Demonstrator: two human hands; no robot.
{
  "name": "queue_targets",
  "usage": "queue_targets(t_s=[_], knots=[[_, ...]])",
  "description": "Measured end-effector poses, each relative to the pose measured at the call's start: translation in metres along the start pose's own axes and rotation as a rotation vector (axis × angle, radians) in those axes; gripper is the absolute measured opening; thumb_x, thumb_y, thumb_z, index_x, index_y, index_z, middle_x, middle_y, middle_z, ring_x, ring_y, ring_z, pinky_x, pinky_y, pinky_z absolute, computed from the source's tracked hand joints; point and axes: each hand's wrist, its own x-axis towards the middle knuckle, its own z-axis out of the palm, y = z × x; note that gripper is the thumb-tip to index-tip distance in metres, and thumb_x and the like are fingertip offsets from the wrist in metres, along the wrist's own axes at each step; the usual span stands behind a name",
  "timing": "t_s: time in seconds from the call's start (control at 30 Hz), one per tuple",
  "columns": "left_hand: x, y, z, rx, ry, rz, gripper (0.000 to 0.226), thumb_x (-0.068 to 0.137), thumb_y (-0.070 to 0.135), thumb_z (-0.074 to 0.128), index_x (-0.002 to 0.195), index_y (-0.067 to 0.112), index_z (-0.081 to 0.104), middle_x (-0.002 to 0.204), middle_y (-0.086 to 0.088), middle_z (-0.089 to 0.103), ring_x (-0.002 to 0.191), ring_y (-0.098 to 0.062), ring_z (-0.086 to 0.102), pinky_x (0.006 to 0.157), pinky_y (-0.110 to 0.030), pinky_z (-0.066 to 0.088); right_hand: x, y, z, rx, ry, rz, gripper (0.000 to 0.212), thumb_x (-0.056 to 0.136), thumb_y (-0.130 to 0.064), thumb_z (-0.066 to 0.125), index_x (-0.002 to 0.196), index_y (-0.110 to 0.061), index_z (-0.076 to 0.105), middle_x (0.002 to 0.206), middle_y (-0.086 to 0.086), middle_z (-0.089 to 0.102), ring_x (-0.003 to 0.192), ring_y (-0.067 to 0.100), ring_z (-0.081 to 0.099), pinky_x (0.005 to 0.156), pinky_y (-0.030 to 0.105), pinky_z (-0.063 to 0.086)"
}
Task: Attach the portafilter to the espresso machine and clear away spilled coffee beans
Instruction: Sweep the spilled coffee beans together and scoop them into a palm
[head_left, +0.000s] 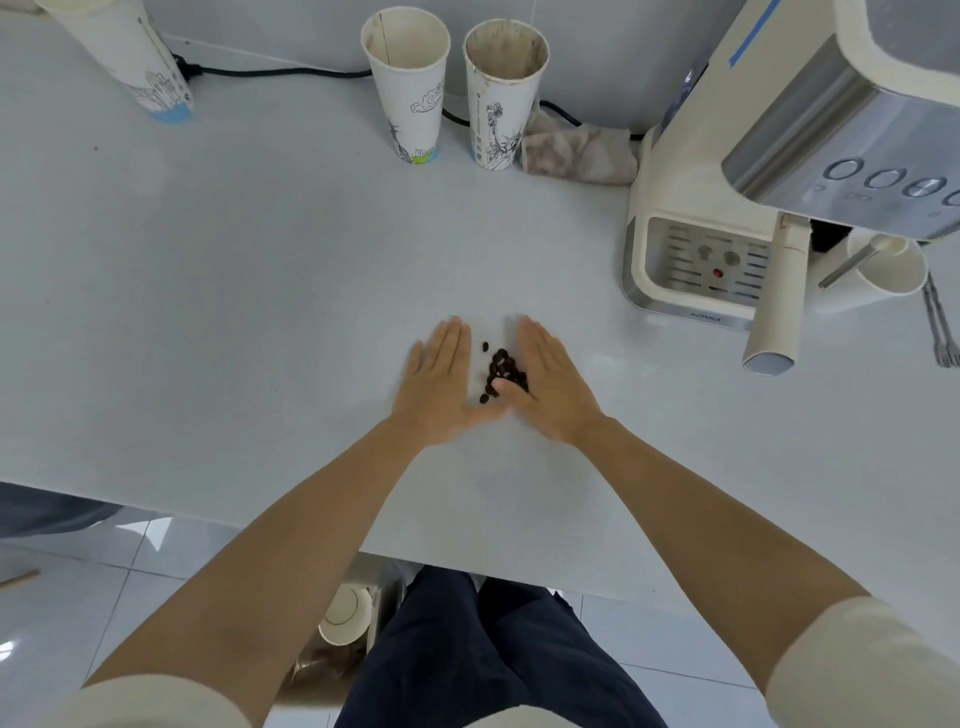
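A small heap of dark coffee beans lies on the white counter. My left hand rests flat on its left and my right hand on its right, palms facing inward, with the thumbs meeting below the heap. Both hands are flat with fingers together and hold nothing. At the right stands the cream and steel espresso machine. The portafilter's cream handle sticks out from under the brew head toward me; whether its head is locked in place is hidden.
Two used paper cups and a crumpled stained cloth stand at the back wall. Another paper cup is at the back left, a white cup with a spoon and two forks at the far right.
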Motion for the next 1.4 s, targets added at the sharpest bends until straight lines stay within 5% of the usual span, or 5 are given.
queue_targets(t_s=[0.37, 0.6, 0.8, 1.27, 1.4], knots=[[-0.051, 0.001, -0.019, -1.807, 0.175, -0.458, 0.054, 0.097, 0.037, 0.029, 0.144, 0.011, 0.024, 0.152, -0.009, 0.029, 0.139, -0.020, 0.029, 0.114, -0.034, 0.022, 0.009, -0.011, 0.014, -0.158, 0.030, -0.082, 0.090, 0.085, -0.059, 0.046, 0.149, -0.014, 0.002, 0.158, 0.004, 0.003, 0.144, 0.023, 0.005, 0.118, 0.036, 0.006], [-0.059, -0.002, -0.017, -2.070, -0.033, -0.453, 0.068, 0.094, 0.050, 0.020, 0.141, 0.002, 0.029, 0.150, -0.013, 0.032, 0.139, -0.024, 0.029, 0.107, -0.034, 0.027, 0.030, -0.004, 0.028, -0.425, 0.394, -0.204, 0.046, 0.085, -0.040, 0.036, 0.103, -0.008, 0.062, 0.105, 0.010, 0.065, 0.092, 0.029, 0.060, 0.074, 0.034, 0.051], [-0.052, 0.001, -0.012, -2.142, -0.092, -0.464, 0.071, 0.093, 0.052, 0.018, 0.139, -0.001, 0.032, 0.148, -0.016, 0.035, 0.138, -0.026, 0.032, 0.105, -0.035, 0.029, 0.046, 0.008, 0.030, -0.399, 0.609, -0.420, 0.008, 0.084, -0.018, 0.044, 0.080, -0.011, 0.044, 0.069, 0.011, 0.064, 0.060, 0.027, 0.059, 0.054, 0.026, 0.050], [-0.039, 0.004, 0.005, -2.186, -0.169, -0.469, 0.077, 0.092, 0.056, 0.016, 0.139, -0.003, 0.030, 0.148, -0.018, 0.034, 0.138, -0.028, 0.030, 0.106, -0.037, 0.028, 0.044, 0.004, 0.032, -0.483, 0.714, -0.333, 0.043, 0.074, -0.024, 0.057, 0.034, -0.015, 0.044, 0.031, -0.002, 0.043, 0.028, 0.013, 0.042, 0.032, 0.012, 0.019], [-0.038, 0.004, 0.005, -2.178, -0.186, -0.463, 0.078, 0.091, 0.057, 0.016, 0.140, -0.003, 0.028, 0.149, -0.018, 0.032, 0.139, -0.028, 0.029, 0.107, -0.036, 0.027, 0.043, 0.001, 0.031, -0.493, 0.697, -0.325, 0.046, 0.041, -0.012, 0.086, 0.031, -0.016, 0.041, 0.027, -0.002, 0.039, 0.022, 0.014, 0.037, 0.032, 0.008, 0.021]])
